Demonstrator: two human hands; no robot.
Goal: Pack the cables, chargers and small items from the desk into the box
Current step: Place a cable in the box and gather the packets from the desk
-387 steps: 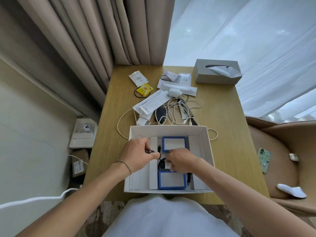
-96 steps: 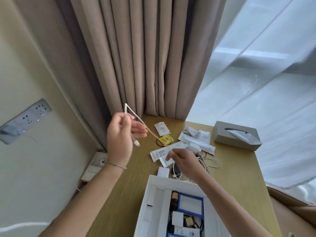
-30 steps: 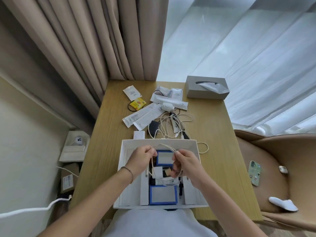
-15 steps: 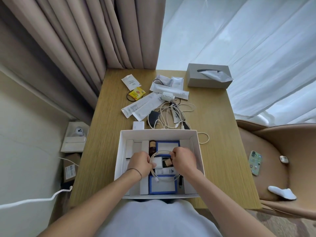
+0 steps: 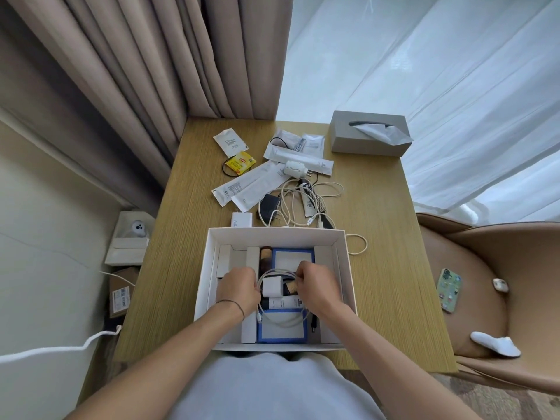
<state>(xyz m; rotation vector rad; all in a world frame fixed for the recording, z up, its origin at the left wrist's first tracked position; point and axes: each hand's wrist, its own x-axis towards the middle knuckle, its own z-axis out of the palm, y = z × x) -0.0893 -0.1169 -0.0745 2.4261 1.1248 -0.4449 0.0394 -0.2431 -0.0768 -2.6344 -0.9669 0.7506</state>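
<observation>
A white open box (image 5: 277,234) sits at the desk's near edge. Both hands are inside it, pressing a coiled white cable (image 5: 280,321) onto the contents. My left hand (image 5: 238,287) grips the coil's left side and my right hand (image 5: 315,284) pinches its right side. Under the coil lie a white charger block (image 5: 271,286), a blue-framed card (image 5: 292,259) and small tubes. Behind the box on the desk lie a white charger (image 5: 241,220), a black adapter (image 5: 268,207), tangled white cables (image 5: 298,204) and a white plug (image 5: 294,169).
White sachets (image 5: 251,186), a yellow tea bag (image 5: 240,162) and a black band lie at the back of the desk. A grey tissue box (image 5: 368,137) stands at the back right. A tan chair (image 5: 491,268) with a phone (image 5: 449,294) is on the right. Curtains hang behind.
The white cable was lifted off the desk, wound into a coil between both hands, then lowered into the box. Over the last half second the hands sank slightly deeper with it.
</observation>
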